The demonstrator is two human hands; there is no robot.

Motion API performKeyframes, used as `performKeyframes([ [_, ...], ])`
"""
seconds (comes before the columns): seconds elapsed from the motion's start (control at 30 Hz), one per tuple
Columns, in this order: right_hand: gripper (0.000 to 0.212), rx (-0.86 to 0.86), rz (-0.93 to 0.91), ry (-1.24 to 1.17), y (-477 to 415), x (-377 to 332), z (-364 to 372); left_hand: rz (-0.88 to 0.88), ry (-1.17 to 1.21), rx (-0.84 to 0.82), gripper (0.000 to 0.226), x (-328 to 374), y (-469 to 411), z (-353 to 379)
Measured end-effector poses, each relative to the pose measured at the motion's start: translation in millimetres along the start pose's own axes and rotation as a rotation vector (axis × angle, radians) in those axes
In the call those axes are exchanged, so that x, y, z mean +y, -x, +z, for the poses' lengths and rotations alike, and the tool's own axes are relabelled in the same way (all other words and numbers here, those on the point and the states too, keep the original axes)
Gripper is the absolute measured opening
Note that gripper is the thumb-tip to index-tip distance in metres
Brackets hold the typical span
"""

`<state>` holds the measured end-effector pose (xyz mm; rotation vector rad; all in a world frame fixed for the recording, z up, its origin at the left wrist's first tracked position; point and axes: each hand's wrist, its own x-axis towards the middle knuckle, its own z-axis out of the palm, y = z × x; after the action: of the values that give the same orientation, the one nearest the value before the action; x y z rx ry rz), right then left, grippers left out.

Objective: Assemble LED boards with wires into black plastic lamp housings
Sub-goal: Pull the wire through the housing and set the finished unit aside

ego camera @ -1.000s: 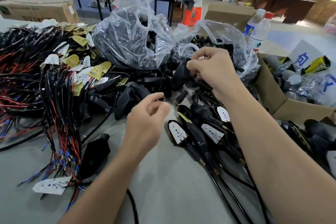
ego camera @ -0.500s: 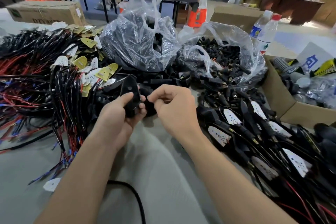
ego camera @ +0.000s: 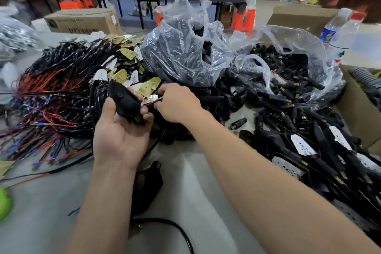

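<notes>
Item: black housing (ego camera: 123,101), raised above the counter (ego camera: 198,192), gripped in the curled left hand (ego camera: 119,136). Right hand (ego camera: 179,105), just beside it, pinches red and black wires (ego camera: 151,102) leading to a small LED board (ego camera: 152,97) at the housing's edge.

Left: heap of wired boards (ego camera: 61,93).
Behind: two clear bags (ego camera: 185,53) of black parts.
Right: finished lamps (ego camera: 309,150).
</notes>
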<state>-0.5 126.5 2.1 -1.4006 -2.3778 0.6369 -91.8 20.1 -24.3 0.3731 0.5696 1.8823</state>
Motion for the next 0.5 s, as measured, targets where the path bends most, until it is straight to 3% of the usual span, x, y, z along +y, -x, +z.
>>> performKeyframes([
  [0.1,0.052,-0.132,0.003,0.221,-15.2,-6.2,7.9,0.020,0.029,0.057,0.039,1.8,-1.1,-1.3],
  [0.17,0.052,-0.102,0.022,0.184,-22.9,-7.7,8.1,0.020,0.035,0.085,0.037,1.7,-1.8,-1.5],
  [0.27,0.045,-0.013,0.035,-0.020,-20.9,-4.9,6.6,0.044,0.026,0.138,0.038,1.4,-2.6,-2.2],
  [0.4,0.016,0.227,0.043,-0.292,-4.7,3.3,6.0,0.059,0.007,0.141,0.039,0.6,-4.5,-3.2],
  [0.5,0.010,0.425,0.050,-0.321,0.8,2.9,-0.7,0.057,0.004,0.145,0.038,-0.2,-5.0,-4.8],
])
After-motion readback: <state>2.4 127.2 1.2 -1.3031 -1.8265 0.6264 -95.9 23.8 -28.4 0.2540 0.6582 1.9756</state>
